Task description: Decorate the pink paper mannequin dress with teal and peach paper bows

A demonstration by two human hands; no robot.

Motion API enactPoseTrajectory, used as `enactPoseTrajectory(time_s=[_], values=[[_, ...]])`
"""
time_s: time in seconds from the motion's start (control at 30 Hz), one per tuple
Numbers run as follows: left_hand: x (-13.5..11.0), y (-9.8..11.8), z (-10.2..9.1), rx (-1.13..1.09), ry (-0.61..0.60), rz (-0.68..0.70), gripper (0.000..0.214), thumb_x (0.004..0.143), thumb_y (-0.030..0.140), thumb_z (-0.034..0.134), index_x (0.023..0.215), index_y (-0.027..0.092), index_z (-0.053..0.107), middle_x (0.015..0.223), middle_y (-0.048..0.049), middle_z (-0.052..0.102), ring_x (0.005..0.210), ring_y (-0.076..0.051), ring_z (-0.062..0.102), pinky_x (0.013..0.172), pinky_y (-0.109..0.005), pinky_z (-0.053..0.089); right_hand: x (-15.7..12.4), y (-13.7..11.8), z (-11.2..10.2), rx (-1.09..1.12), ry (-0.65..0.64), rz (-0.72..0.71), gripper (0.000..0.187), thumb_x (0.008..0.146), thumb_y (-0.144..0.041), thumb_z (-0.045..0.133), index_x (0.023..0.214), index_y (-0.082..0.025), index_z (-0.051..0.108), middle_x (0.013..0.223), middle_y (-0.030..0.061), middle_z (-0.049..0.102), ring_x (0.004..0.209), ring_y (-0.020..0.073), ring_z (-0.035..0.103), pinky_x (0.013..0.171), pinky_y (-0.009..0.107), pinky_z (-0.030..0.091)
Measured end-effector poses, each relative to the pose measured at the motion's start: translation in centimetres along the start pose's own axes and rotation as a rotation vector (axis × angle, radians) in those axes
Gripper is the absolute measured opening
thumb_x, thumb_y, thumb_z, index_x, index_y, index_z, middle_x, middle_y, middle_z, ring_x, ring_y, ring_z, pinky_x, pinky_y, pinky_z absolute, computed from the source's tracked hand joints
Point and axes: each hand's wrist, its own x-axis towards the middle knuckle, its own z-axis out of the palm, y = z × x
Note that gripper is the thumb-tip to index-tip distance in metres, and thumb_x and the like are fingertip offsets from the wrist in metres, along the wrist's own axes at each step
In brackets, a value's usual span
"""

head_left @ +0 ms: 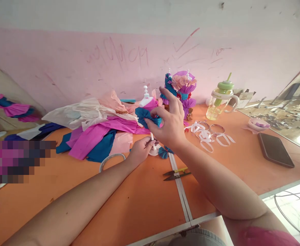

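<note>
My right hand [168, 120] is raised over the orange table [114, 205], its fingers pinched on a gathered piece of blue crepe paper [146, 117] wrapped at a small white mannequin stand [146, 99] dressed in pink paper. My left hand [139, 150] sits lower and grips the thin white pole of that stand just above its round white base [155, 150]. A small blue paper bow [164, 152] lies beside the base.
A heap of pink, blue, peach and white crepe paper [98, 126] lies behind left. A finished paper-dressed figure [181, 90] stands at the back, with white paper strips [208, 133], a green-lidded bottle [221, 100], snips [176, 173], a tape ring [111, 160] and a dark tablet [275, 150].
</note>
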Motion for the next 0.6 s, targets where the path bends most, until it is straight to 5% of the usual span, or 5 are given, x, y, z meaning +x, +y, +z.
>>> enactPoseTrajectory(time_s=[0.37, 0.6], values=[[0.0, -0.1, 0.0, -0.001, 0.002, 0.003, 0.032, 0.092, 0.038, 0.046, 0.098, 0.016, 0.068, 0.094, -0.0067, 0.076, 0.087, -0.022, 0.070, 0.078, -0.027, 0.053, -0.2, -0.1, 0.0, 0.028, 0.012, -0.025, 0.011, 0.086, -0.035, 0.062, 0.087, -0.025, 0.065, 0.146, 0.0008, 0.042, 0.132, 0.0320, 0.037, 0.106, 0.050, 0.032], [-0.2, 0.0, -0.1, -0.008, -0.010, 0.019, 0.033, 0.096, 0.039, 0.041, 0.103, 0.018, 0.066, 0.097, -0.0060, 0.075, 0.090, -0.021, 0.070, 0.078, -0.027, 0.053, 0.6, 0.1, -1.0, 0.060, -0.020, -0.062, 0.016, 0.090, -0.037, 0.061, 0.098, -0.026, 0.069, 0.090, 0.0016, 0.068, 0.094, 0.0219, 0.057, 0.091, 0.040, 0.039]])
